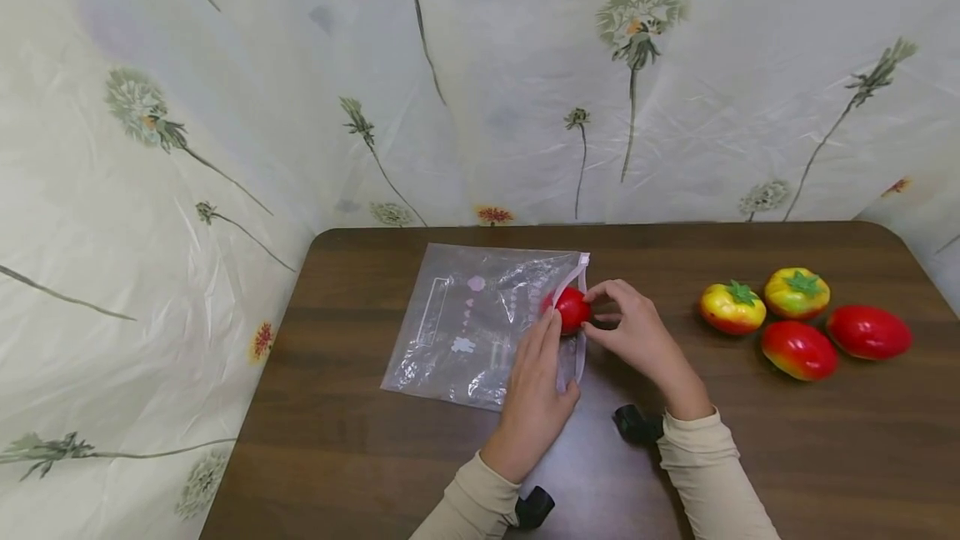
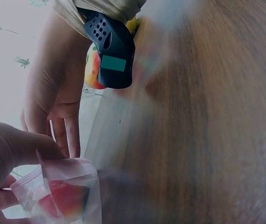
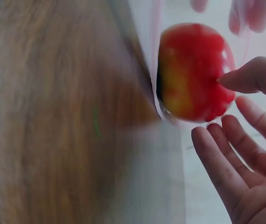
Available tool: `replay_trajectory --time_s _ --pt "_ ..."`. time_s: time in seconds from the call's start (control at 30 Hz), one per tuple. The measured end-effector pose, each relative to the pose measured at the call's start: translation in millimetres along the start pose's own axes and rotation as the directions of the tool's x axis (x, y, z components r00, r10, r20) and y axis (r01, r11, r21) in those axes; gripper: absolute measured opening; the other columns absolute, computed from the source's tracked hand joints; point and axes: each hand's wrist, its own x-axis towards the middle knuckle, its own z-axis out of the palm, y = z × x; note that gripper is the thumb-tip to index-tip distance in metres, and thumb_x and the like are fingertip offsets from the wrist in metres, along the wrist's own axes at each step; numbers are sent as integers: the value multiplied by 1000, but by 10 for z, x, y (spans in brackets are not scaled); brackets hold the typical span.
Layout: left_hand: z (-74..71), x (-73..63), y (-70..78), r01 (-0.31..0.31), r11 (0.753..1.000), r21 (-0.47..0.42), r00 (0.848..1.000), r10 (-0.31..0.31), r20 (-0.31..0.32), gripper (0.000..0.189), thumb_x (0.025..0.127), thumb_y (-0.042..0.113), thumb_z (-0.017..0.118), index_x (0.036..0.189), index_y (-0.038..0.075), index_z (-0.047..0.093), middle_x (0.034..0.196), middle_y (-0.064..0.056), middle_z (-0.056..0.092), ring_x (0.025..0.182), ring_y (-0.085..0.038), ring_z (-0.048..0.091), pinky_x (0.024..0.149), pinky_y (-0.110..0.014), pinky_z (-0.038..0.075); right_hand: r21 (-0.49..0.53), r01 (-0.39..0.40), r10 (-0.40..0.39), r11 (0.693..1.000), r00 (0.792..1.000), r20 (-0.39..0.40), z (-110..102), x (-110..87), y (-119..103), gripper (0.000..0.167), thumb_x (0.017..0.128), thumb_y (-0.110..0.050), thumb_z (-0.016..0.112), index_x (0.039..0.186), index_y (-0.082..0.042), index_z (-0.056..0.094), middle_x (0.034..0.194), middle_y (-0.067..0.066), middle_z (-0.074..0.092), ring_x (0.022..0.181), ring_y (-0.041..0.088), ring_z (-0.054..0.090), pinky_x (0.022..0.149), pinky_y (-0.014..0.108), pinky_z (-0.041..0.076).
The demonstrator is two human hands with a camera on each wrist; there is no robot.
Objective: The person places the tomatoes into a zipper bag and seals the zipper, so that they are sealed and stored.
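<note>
A clear plastic zip bag [image 1: 442, 315] with pale printed shapes lies flat, its mouth facing right. A shiny red toy fruit [image 1: 573, 312] sits in that mouth, partly behind the bag's edge; in the right wrist view the fruit [image 3: 193, 74] shows a yellow patch. My left hand [image 1: 531, 407] holds the bag at its mouth, fingers along the upper layer beside the fruit. In the left wrist view the bag's edge [image 2: 72, 168] stands up by the left hand [image 2: 11, 158]. From the right, my right hand [image 1: 630, 332] holds the fruit between thumb and fingertips.
To the right on the brown wooden table [image 1: 337, 457] stand two yellow-red toy fruits with green leaf tops, one left [image 1: 731, 307] and one right [image 1: 797, 293]. Two red toy fruits lie before them, one nearer [image 1: 799, 350] and one farther right [image 1: 870, 332]. A flower-patterned covering [image 1: 510, 90] rises behind the table.
</note>
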Motion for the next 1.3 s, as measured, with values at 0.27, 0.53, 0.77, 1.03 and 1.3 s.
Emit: replay_trajectory --time_s 0.27,0.53,0.77,1.03,1.3 --pt "3 -1 2 -30 1000 0 999 30 -27 96 81 9 86 161 10 33 168 -5 34 154 -30 36 121 -48 40 -28 46 -45 999 999 20 80 1 -18 25 84 0 81 105 -4 67 106 15 68 98 35 73 91 51 60" --pt "-33 11 22 -80 996 29 995 81 -65 92 81 6 85 159 7 36 167 -5 36 154 -26 38 123 -43 38 -33 123 -122 992 992 30 147 23 -78 23 88 -2 78 110 -5 71 107 13 72 96 31 72 92 52 60" --pt "-50 9 41 -110 992 54 986 116 -120 90 80 4 85 157 5 40 165 -7 40 150 -29 42 122 -44 40 -55 223 -221 973 975 39 239 36 -42 27 88 2 76 114 -2 71 110 14 73 94 27 72 87 49 62" --pt "-40 -4 56 -120 991 54 981 127 -146 90 78 2 85 156 5 41 166 -6 39 151 -27 41 122 -42 41 -83 311 -306 947 950 62 327 63 -14 26 89 4 72 115 -1 71 110 12 74 93 23 68 85 45 62" --pt "-59 4 51 -127 989 70 978 137 -155 93 77 2 87 157 4 40 165 -8 40 151 -26 41 122 -41 40 -126 318 -304 940 945 117 277 166 -79 22 91 0 72 113 -2 71 104 11 75 92 24 68 86 47 60"
